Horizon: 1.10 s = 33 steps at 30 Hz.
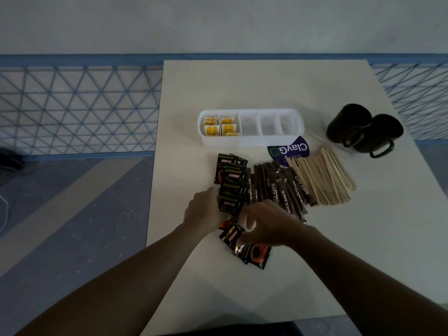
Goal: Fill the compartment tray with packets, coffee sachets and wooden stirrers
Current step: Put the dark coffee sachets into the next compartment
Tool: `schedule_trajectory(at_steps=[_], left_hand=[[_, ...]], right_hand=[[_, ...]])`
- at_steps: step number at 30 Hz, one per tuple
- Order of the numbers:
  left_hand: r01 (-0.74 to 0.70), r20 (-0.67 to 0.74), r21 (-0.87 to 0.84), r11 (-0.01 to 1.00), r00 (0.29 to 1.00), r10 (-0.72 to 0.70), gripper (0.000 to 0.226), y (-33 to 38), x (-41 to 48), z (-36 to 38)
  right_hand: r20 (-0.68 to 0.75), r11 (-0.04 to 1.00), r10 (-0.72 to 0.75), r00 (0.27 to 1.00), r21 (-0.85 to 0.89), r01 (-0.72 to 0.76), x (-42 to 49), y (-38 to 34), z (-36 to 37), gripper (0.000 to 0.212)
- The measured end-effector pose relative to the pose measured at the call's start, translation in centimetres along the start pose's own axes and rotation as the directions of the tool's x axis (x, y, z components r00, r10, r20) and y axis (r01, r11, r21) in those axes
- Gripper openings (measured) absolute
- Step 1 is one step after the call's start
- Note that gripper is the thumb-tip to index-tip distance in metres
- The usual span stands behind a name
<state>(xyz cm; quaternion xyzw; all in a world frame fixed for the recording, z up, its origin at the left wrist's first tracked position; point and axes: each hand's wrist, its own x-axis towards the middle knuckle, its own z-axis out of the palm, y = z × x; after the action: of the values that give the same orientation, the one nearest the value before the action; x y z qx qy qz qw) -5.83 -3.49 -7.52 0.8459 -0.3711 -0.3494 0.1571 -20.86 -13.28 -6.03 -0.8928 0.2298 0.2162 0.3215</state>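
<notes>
Kopiko coffee sachets [231, 180] take their turn on the pale table [266, 81], where I gather the scattered black pile at the near edge of the supplies. My left hand [202, 210] presses against the pile's left side, its fingers hidden behind the sachets, so I cannot tell whether they grip anything. My right hand [269, 223] sits on the other side with fingers curled, thumb and forefinger bent into a ring and pinching at the nearest sachets. The white compartment tray [249, 141] stands beyond, well apart from both hands. Yellow packets [219, 127] fill its two leftmost compartments, and the three to the right hold nothing. City Cafe sugar sticks [278, 187] lie just right of the sachets, with wooden stirrers [324, 178] fanned beside them. By my reckoning the yellow packets are in and the sachet step is only opening. The next move calls for squaring the loose sachets into one bundle, lifting it clear of the sugar sticks and standing it in the middle compartment.
</notes>
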Motion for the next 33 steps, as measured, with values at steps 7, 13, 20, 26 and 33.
schedule_trajectory(at_steps=[7,13,20,26,33], left_hand=[[0.070,-0.061,-0.036,0.997,0.996,-0.072,0.032,-0.3,-0.3,0.9],[0.066,-0.066,-0.058,0.996,0.995,-0.069,0.030,-0.7,-0.4,1.2],[0.024,-0.045,-0.105,0.994,0.999,-0.029,0.033,-1.5,-0.5,0.8],[-0.048,-0.042,-0.146,0.988,0.998,0.042,0.029,-2.1,-0.1,0.4],[-0.094,0.000,-0.237,0.967,0.995,0.097,0.022,-2.0,0.6,-1.1]], right_hand=[[-0.039,0.999,0.015,0.999,-0.040,-0.016,-0.9,-0.4,2.8,0.063],[-0.064,0.999,-0.021,0.998,-0.039,0.019,-0.8,-0.6,3.5,0.076],[-0.087,0.999,-0.012,0.996,-0.033,0.010,-0.5,-0.9,3.5,0.052],[-0.126,0.999,-0.046,0.991,-0.020,0.044,-0.3,-0.6,3.1,0.016],[-0.212,0.975,-0.017,0.977,0.211,0.063,0.4,0.2,0.8,0.011]])
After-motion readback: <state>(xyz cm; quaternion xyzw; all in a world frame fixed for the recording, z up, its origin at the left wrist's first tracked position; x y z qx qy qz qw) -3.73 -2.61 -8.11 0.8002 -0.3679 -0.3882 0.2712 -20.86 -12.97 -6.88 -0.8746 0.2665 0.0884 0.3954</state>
